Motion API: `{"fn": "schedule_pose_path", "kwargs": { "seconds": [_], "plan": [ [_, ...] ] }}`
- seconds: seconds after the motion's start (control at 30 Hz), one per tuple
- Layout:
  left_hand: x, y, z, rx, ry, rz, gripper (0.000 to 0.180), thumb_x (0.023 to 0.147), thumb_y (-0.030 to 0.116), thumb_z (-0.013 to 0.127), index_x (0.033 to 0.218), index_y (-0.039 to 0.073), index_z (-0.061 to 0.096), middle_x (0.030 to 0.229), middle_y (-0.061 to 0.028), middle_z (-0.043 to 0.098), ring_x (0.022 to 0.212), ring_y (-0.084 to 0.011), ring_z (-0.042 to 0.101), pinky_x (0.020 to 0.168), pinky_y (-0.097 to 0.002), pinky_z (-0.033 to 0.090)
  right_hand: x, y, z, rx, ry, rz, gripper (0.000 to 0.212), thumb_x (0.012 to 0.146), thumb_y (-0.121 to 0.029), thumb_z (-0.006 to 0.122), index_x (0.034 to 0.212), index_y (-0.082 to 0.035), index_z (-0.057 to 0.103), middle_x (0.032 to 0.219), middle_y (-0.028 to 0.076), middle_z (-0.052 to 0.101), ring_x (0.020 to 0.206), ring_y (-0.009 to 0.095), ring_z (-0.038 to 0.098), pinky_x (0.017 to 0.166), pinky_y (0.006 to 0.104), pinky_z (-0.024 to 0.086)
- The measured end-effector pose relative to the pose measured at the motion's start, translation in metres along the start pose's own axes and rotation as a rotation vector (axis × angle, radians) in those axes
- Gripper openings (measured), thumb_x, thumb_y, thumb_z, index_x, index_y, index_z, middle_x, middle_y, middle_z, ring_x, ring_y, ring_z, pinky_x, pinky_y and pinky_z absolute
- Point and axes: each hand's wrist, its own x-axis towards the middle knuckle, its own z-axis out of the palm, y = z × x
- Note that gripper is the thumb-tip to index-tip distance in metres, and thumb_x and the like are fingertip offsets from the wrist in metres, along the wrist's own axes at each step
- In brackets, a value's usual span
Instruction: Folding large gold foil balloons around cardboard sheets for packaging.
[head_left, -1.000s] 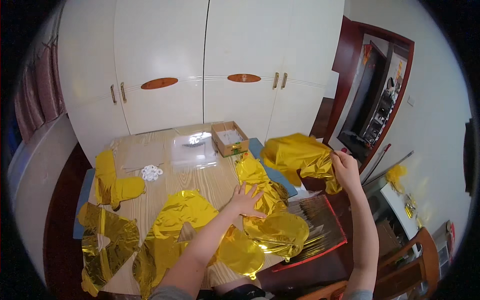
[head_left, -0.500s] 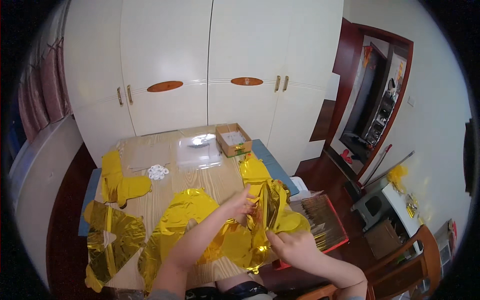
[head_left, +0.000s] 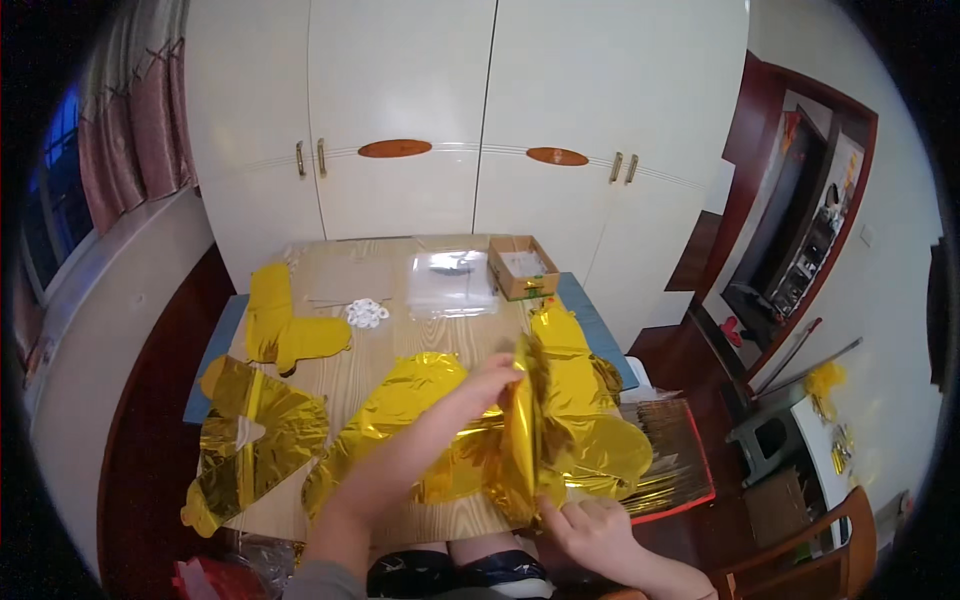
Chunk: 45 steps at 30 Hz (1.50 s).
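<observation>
one gold foil piece (head_left: pixel 524 430) stands on edge above the near part of the wooden table (head_left: pixel 385 340). left hand (head_left: pixel 490 387) grips its upper end; right hand (head_left: pixel 597 537) pinches its lower end at the table's near edge. white rings (head_left: pixel 367 314) and a cardboard box (head_left: pixel 527 286) sit toward the table's far side.

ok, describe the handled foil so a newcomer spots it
In front of the white cabinet is a wood-grain table. Near its front edge is a gold foil piece, left hand at its upper part, right hand at its lower end. It alone is raised nearly edge-on; the other gold pieces lie spread out.
</observation>
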Motion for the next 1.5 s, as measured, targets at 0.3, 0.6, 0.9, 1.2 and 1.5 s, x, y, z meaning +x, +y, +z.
{"fn": "schedule_pose_path", "kwargs": {
  "seconds": [0.3,0.6,0.9,1.2,1.5],
  "plan": [
    [-0.083,-0.045,-0.143,0.416,0.454,0.201,0.067,0.085,0.005,0.065,0.143,0.001,0.031,0.079,-0.0068,0.061,0.067,-0.0121,0.058,0.06,-0.0253,0.047,0.014,-0.05,0.069,0.166,-0.002,-0.129,0.041,0.071,-0.016,0.059,0.111,-0.009,0.065,0.063,-0.004,0.047,0.057,0.011,0.052,0.05,0.0247,0.042],
    [-0.096,-0.039,-0.152,0.556,0.465,0.124,0.072,0.084,0.007,0.067,0.145,0.004,0.03,0.082,-0.0072,0.061,0.066,-0.0133,0.057,0.057,-0.0284,0.047,0.029,-0.058,0.078,0.197,-0.06,-0.135,0.035,0.075,-0.018,0.059,0.109,-0.008,0.065,0.066,-0.004,0.053,0.062,0.012,0.058,0.051,0.0258,0.043],
    [-0.14,-0.032,-0.118,0.313,0.232,-0.005,0.08,0.082,0.011,0.071,0.147,0.004,0.025,0.101,-0.0145,0.065,0.083,-0.0196,0.064,0.072,-0.0326,0.052,0.029,-0.055,0.098,0.368,-0.1,-0.098,0.023,0.078,-0.02,0.061,0.098,-0.009,0.064,0.065,-0.001,0.059,0.062,0.016,0.064,0.051,0.0304,0.049],
    [-0.173,-0.014,-0.092,1.245,0.287,-0.198,0.066,0.084,0.04,0.062,0.135,0.001,0.044,0.122,-0.0232,0.057,0.107,-0.0338,0.06,0.083,-0.0427,0.051,0.042,-0.046,0.073,0.487,-0.225,-0.105,0.033,0.084,-0.042,0.063,0.092,-0.01,0.066,0.069,0.004,0.063,0.067,0.021,0.066,0.055,0.0342,0.052],
    [-0.137,-0.069,-0.132,1.541,0.471,0.379,0.075,0.084,0.062,0.055,0.14,0.013,0.044,0.141,-0.0217,0.044,0.13,-0.0427,0.04,0.103,-0.0582,0.033,0.115,0.029,0.206,0.779,-0.068,0.15,0.034,0.093,-0.022,0.05,0.121,-0.002,0.057,0.113,0.02,0.063,0.107,0.037,0.058,0.092,0.0433,0.047]
  ]
}}
